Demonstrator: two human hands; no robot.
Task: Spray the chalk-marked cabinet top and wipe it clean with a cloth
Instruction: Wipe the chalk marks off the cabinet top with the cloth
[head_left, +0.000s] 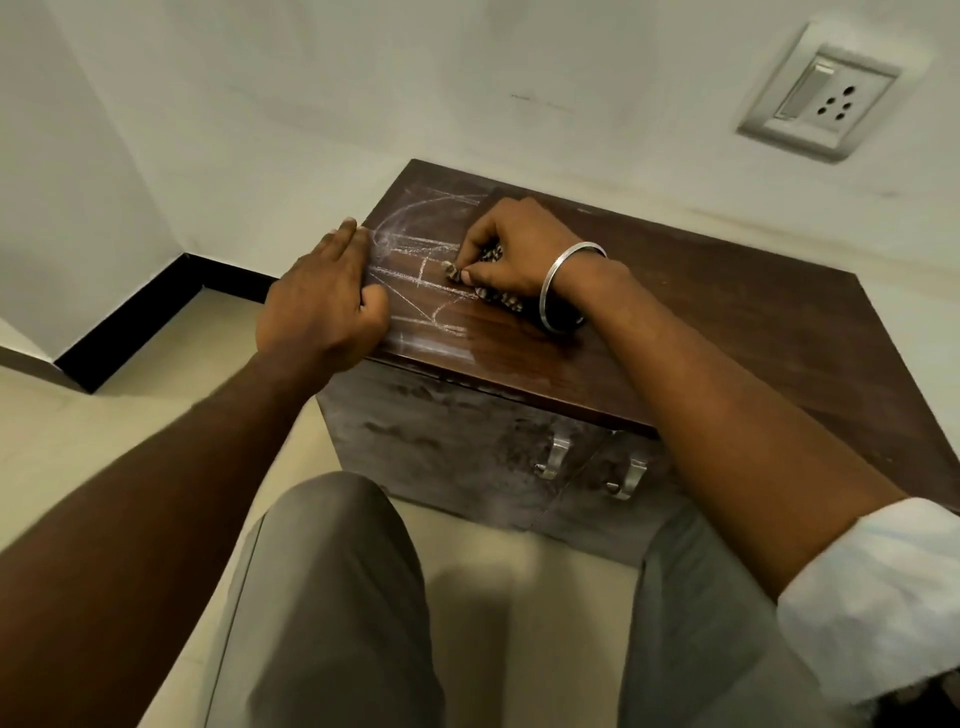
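A dark brown wooden cabinet top (701, 291) carries white chalk lines (415, 249) over its left part, while its right part looks plain. My right hand (511, 249), with a metal bangle on the wrist, presses a patterned dark-and-light cloth (498, 299) onto the top beside the chalk lines. The cloth is mostly hidden under the palm. My left hand (322, 296) rests on the cabinet's left edge, fingers flat and thumb tucked, holding nothing. No spray bottle is in view.
The cabinet stands against a pale wall with a switch-and-socket plate (821, 96) at upper right. Two metal handles (556, 457) sit on its front doors. My knees in grey trousers (332, 597) are just before it, on a beige tiled floor with black skirting (156, 312).
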